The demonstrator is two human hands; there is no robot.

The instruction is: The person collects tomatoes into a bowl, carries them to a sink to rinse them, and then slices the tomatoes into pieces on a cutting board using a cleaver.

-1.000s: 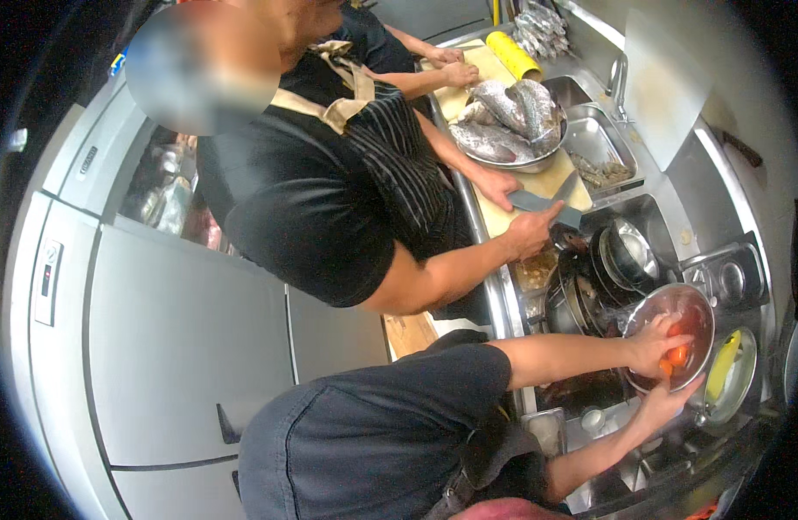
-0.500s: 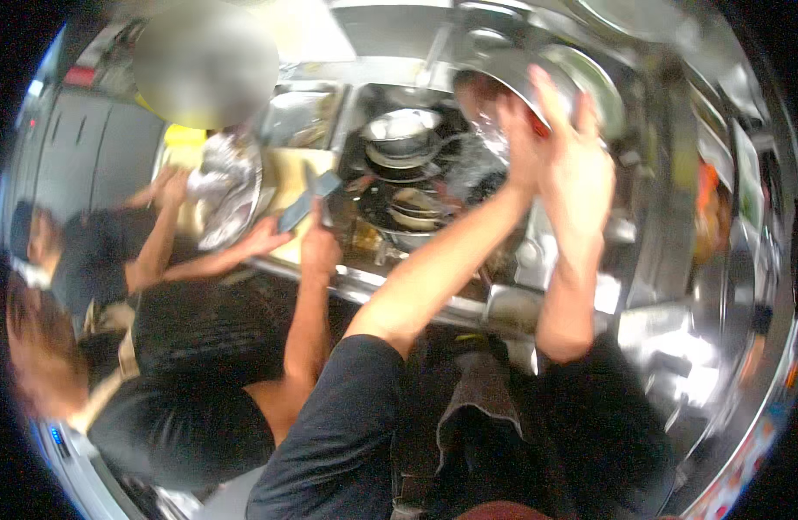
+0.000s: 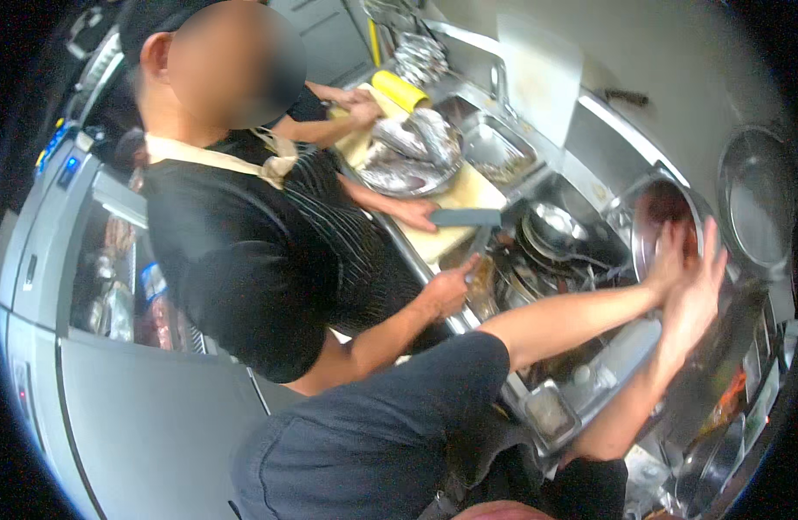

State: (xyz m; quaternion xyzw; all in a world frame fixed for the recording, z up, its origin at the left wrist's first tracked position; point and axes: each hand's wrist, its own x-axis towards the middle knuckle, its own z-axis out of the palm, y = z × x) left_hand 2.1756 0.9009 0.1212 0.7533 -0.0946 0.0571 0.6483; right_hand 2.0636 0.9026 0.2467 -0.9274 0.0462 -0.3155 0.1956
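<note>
The left hand [image 3: 668, 265] reaches into a tilted metal mixing bowl [image 3: 643, 241], its grip too blurred to tell; the right hand [image 3: 695, 290] spreads its fingers against the rim.

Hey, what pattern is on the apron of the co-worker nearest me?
Thin pale stripes on black; the apron shows best in the head view.

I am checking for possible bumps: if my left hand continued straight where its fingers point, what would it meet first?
Probably the inner wall of the tilted metal bowl; the left hand points into its opening. Blur leaves depth unclear, so the reddish patch inside might come first.
</note>
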